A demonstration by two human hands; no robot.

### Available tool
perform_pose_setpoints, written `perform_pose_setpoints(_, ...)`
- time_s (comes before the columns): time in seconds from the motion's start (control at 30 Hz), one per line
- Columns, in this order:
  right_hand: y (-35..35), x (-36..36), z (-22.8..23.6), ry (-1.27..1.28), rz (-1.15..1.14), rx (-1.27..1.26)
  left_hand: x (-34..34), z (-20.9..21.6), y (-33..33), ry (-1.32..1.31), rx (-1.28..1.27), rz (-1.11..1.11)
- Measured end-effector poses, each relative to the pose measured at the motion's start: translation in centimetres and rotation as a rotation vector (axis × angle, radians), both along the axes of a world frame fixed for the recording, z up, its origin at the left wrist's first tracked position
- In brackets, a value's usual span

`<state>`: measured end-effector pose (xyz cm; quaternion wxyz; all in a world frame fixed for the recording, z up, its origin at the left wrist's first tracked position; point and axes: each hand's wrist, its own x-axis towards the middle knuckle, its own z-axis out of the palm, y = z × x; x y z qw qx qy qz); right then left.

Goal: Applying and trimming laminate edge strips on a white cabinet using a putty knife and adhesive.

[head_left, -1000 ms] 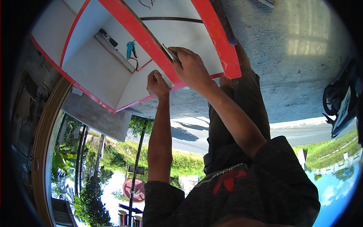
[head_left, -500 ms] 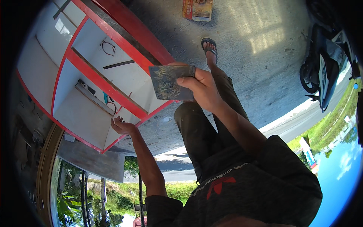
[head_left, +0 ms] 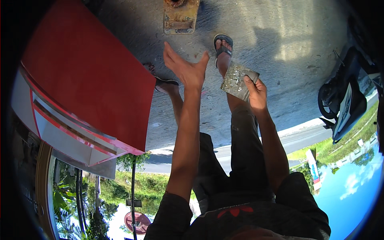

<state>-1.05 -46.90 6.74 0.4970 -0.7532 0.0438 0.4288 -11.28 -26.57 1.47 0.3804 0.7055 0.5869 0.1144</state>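
My left hand (head_left: pixel 186 67) reaches out over the concrete floor, fingers stretched and thumb spread, with nothing in it. To its right, my right hand (head_left: pixel 258 94) pinches a flat, thin square piece (head_left: pixel 236 81) between thumb and fingers. The piece is grey-brown, with rough, pale smears over its face; its material is unclear. Beyond my left hand lies a stained yellowish flat object (head_left: pixel 180 25) with a slotted end. A rusty round thing sits on it, cut off by the top edge of the view.
A large red cabinet (head_left: pixel 90 72) stands close on the left, its white-lined compartments (head_left: pixel 76 146) low in view. A sandalled foot (head_left: pixel 223 46) is on the floor ahead; another (head_left: pixel 166 85) shows beside the cabinet. A dark motorbike (head_left: pixel 346 92) stands at the right.
The view has shifted, so the red cabinet shows a broad red panel instead of its open compartments. My left hand has left the cabinet's side; the right has moved rightward with the square piece.
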Motion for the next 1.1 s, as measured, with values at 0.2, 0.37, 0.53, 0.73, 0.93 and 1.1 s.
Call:
perform_pose_setpoints(0.2,-3.5,3.5,-0.1,0.214,-0.128,-0.26,3.5,-12.2,4.5,-0.045,0.261,0.216)
perform_pose_setpoints(0.37,-6.5,6.9,-0.9,0.098,-0.221,-0.333,2.6,-10.6,6.5,-0.093,0.283,0.038)
perform_pose_setpoints(0.53,-3.5,5.7,-0.9,0.034,-0.085,-0.287,2.4,-8.4,8.1,0.062,0.201,-0.123)
perform_pose_setpoints(0.73,-1.3,2.1,-3.2,0.276,-0.192,0.0,1.3,-2.9,9.1,0.141,0.008,-0.168)
perform_pose_setpoints(0.93,4.7,3.5,-6.7,0.244,-0.331,0.249,-3.4,-1.0,7.4,0.351,0.015,-0.45)
perform_pose_setpoints(1.1,9.1,6.6,-10.5,0.25,0.002,0.257,-6.0,-3.4,5.1,0.5,-0.006,-0.694)
